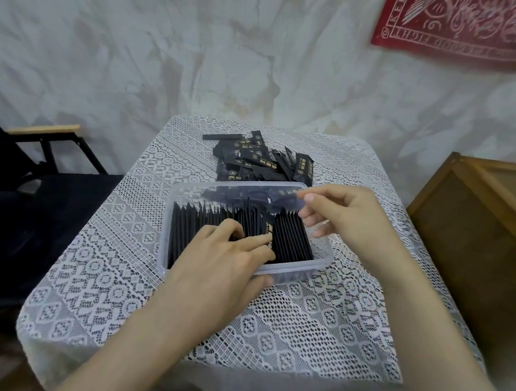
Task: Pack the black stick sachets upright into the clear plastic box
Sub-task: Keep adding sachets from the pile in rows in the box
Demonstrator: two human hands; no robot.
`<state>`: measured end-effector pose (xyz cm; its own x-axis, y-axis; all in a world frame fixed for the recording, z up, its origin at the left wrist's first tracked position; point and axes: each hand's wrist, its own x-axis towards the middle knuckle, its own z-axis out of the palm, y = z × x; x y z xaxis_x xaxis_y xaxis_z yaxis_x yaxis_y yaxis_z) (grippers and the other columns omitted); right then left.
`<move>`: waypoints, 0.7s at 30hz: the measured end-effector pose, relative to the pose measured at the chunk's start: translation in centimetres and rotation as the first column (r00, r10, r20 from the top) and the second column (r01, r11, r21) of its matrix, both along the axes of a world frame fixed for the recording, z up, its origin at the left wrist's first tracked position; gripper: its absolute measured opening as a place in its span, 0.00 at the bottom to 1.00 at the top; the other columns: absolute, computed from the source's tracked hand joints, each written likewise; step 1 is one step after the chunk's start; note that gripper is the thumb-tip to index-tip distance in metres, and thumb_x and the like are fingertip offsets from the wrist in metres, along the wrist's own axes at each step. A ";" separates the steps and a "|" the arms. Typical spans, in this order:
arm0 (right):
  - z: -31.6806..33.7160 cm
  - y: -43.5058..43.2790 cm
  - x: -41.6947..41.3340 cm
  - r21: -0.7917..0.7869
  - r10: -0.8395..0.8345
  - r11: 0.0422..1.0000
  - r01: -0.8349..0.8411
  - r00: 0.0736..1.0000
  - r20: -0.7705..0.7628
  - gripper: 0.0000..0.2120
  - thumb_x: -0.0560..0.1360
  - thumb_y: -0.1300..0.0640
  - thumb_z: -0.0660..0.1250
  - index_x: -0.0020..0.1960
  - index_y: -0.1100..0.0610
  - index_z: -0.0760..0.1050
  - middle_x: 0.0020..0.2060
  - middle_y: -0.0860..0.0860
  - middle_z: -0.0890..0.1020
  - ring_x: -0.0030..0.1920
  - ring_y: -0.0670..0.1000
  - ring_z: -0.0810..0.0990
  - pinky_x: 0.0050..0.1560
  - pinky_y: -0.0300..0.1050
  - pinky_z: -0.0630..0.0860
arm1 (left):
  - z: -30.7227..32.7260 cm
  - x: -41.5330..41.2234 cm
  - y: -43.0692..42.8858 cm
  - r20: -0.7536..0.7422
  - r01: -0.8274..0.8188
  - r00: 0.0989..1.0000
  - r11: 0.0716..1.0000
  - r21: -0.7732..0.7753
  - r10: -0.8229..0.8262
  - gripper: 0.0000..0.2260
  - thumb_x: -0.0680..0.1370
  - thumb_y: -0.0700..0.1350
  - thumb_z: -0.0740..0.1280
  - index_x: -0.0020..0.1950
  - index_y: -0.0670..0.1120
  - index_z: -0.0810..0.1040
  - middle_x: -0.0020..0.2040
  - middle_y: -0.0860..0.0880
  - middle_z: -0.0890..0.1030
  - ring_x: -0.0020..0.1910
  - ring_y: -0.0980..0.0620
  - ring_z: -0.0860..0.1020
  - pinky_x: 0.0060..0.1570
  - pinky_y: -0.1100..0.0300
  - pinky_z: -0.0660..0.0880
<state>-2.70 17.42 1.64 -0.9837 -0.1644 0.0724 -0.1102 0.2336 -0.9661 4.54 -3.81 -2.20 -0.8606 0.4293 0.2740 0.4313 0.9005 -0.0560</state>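
Note:
A clear plastic box (pixel 322 258) sits mid-table, holding a row of black stick sachets (pixel 291 242) standing on edge. My left hand (pixel 226 262) lies over the box's near rim, its fingers pressing on the sachet tops and one finger against a tilted sachet (pixel 267 227) with gold print. My right hand (pixel 342 217) hovers at the box's right side, fingers loosely curled and touching the far right rim, holding nothing I can see. A loose pile of black sachets (pixel 261 161) lies on the table behind the box.
The small table wears a white lace cloth (pixel 273 330). A dark chair with a wooden armrest (pixel 45 130) stands to the left, a wooden crate (pixel 482 225) to the right. A draped wall with a red cloth (pixel 468 30) is behind.

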 end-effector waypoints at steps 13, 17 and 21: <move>-4.3 1.4 -9.7 0.225 -0.361 0.916 0.332 0.927 0.100 0.05 0.79 0.53 0.71 0.45 0.52 0.82 0.35 0.52 0.86 0.35 0.50 0.86 0.52 0.56 0.84 | -0.3 0.2 -0.3 -0.003 0.004 1.000 1.000 0.031 -0.004 0.19 0.76 0.64 0.57 0.57 0.60 0.82 0.62 0.62 0.81 0.52 0.51 0.77 0.45 0.54 0.77; -3.8 -0.4 -14.5 0.483 -0.423 0.787 0.383 0.906 -0.029 0.20 0.78 0.39 0.68 0.43 0.57 0.78 0.33 0.53 0.85 0.40 0.55 0.86 0.56 0.52 0.79 | -0.4 0.1 -0.3 -0.006 0.014 1.000 0.999 0.041 -0.013 0.19 0.75 0.64 0.57 0.55 0.60 0.83 0.61 0.63 0.81 0.51 0.51 0.77 0.45 0.53 0.78; -3.8 -2.0 -17.4 0.613 -0.400 0.721 0.323 0.916 -0.013 0.22 0.75 0.39 0.72 0.47 0.59 0.74 0.46 0.57 0.84 0.47 0.59 0.82 0.45 0.47 0.73 | -0.6 -0.1 -0.4 0.003 0.026 1.000 0.998 0.062 -0.026 0.18 0.75 0.64 0.57 0.55 0.60 0.83 0.61 0.62 0.81 0.51 0.50 0.78 0.45 0.53 0.78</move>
<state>-20.11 15.42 -2.21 -0.9717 0.2341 -0.0308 0.2025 0.7590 -0.6188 4.46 -4.17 -2.82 -0.8502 0.4342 0.2978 0.4551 0.8904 0.0008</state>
